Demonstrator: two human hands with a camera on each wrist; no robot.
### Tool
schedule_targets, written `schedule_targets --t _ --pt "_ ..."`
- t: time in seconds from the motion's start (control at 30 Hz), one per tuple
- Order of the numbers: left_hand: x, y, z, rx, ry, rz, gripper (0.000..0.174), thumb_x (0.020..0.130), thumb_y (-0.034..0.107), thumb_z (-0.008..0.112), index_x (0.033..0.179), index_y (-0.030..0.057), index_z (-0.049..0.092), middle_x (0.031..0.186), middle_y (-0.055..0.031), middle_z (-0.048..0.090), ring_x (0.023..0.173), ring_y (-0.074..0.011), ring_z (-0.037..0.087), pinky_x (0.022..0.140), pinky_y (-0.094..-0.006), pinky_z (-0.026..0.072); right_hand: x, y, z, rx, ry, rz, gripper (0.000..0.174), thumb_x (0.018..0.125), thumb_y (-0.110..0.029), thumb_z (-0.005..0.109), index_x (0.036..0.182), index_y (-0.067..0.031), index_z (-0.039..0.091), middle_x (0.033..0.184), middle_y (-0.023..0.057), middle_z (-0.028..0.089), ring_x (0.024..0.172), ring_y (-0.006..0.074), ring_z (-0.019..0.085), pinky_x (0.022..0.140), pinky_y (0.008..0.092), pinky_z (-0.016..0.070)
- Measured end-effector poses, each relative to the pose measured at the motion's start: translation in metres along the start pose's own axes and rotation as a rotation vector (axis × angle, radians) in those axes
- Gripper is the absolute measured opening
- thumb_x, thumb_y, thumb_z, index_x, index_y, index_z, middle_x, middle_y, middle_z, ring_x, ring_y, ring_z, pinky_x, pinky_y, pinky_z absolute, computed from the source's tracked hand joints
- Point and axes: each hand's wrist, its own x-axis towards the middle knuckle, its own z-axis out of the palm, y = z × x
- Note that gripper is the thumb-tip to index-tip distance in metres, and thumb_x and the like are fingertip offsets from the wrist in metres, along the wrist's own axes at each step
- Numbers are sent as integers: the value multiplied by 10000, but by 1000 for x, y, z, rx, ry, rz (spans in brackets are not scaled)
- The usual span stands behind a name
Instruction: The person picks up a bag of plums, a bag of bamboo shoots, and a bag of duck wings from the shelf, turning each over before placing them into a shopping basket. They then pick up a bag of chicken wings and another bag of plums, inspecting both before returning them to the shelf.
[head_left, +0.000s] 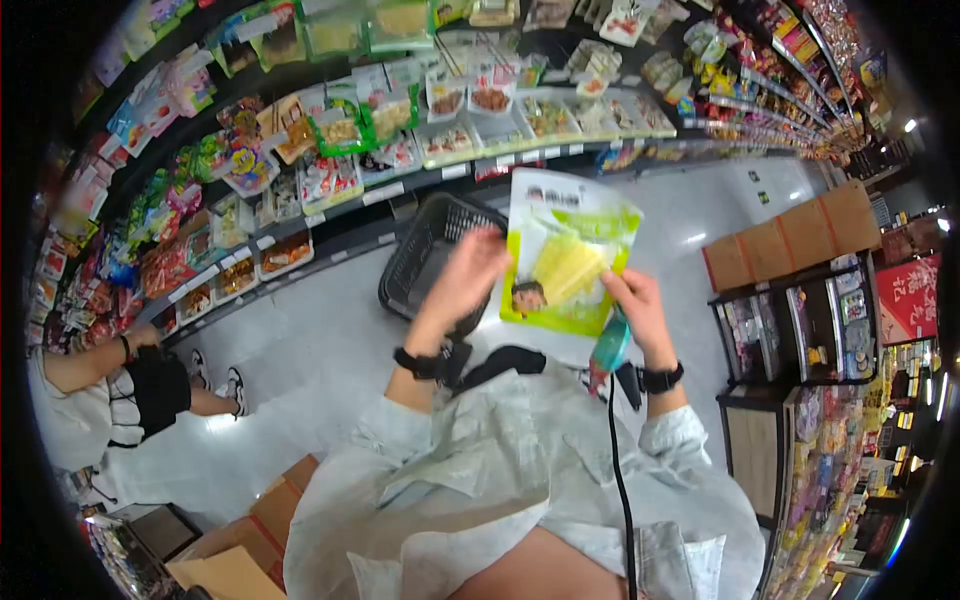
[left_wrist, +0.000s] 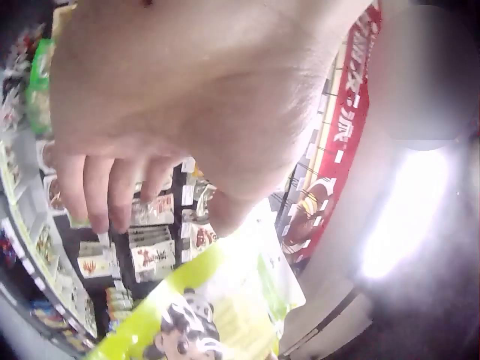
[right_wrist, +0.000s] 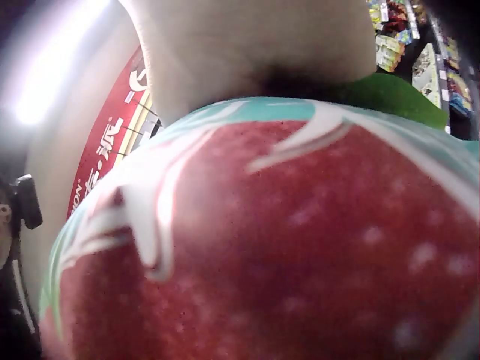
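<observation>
A white and green food pouch [head_left: 572,215] printed with pale yellow strips is held up in front of the body. My right hand [head_left: 642,302] grips its right edge, thumb on the front. Below that hand hangs a teal and red package [head_left: 610,345], whose red print fills most of the right wrist view [right_wrist: 315,240]. At the pouch's left edge is my left hand [head_left: 468,275], blurred in the head view. In the left wrist view, its fingers [left_wrist: 124,187] extend loosely past the pouch [left_wrist: 240,300], with a panda figure showing on the print.
A black shopping basket [head_left: 392,265] sits on the floor by the shelf [head_left: 385,192], which holds many packaged foods. To the left stands another person [head_left: 75,400]. Brown cardboard boxes [head_left: 790,240] top a rack on the right; more cartons [head_left: 275,510] lie at lower left.
</observation>
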Motion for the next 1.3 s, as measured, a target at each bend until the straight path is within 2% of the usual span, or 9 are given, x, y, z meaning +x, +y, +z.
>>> schedule_targets --t 0.13,0.2,0.43,0.63,0.73,0.93,1.13,1.23,1.3 --pt "-14 -10 31 28 -208 -285 231 1005 164 588 1179 16 558 929 -36 663 814 -108 642 738 -263 528 -2 21 -4 19 45 45 292 962 -246 658 804 -1 639 708 -94 519 676 26 419 569 226 344" --pt "-14 -14 45 -77 -169 -170 187 1011 163 572 1120 12 561 861 -1 627 767 -71 598 698 -249 503 0 31 -6 141 73 116 283 959 -255 665 772 -44 645 683 -96 505 635 21 408 555 224 334" --pt "18 -38 74 -34 -90 -229 232 1009 139 562 1186 -11 551 906 -18 629 766 -58 594 690 -243 503 29 58 -36 238 1 226 263 965 -266 654 859 -31 704 693 -94 549 623 20 439 549 220 338" --pt "81 -67 128 4 -63 -231 223 1007 121 571 1191 -2 548 870 -4 612 743 -60 574 660 -234 481 88 105 -98 238 6 143 274 957 -265 660 855 -14 696 687 -91 549 621 26 430 545 228 331" --pt "110 -82 159 177 -17 -313 259 1012 156 554 1224 7 537 864 -8 632 712 -64 596 625 -255 490 118 155 -141 248 -52 169 273 953 -265 666 852 -13 696 696 -90 555 629 25 427 545 227 324" --pt "160 -64 205 499 -25 -371 291 1013 219 547 1241 40 546 854 -13 650 707 -77 608 611 -280 501 162 172 -186 436 -106 242 234 936 -240 694 969 -9 711 716 -87 559 607 17 426 533 210 309" --pt "181 -92 189 324 100 -350 247 1024 190 544 1186 5 538 869 -3 607 718 -66 580 653 -255 484 217 160 -180 411 -194 213 244 934 -243 696 1009 -11 717 737 -89 574 610 10 428 535 207 314" --pt "200 -96 171 234 253 -387 232 1018 224 554 1125 18 545 893 -62 655 740 -64 606 650 -264 493 249 156 -169 358 -250 177 251 936 -249 695 1006 -9 721 747 -85 584 628 10 438 548 210 329" --pt "218 -107 149 354 311 -264 211 1026 208 540 1120 20 521 867 -52 630 698 -65 588 622 -256 483 271 159 -164 290 -295 176 257 938 -253 693 997 -5 722 761 -77 598 654 14 456 569 213 353"
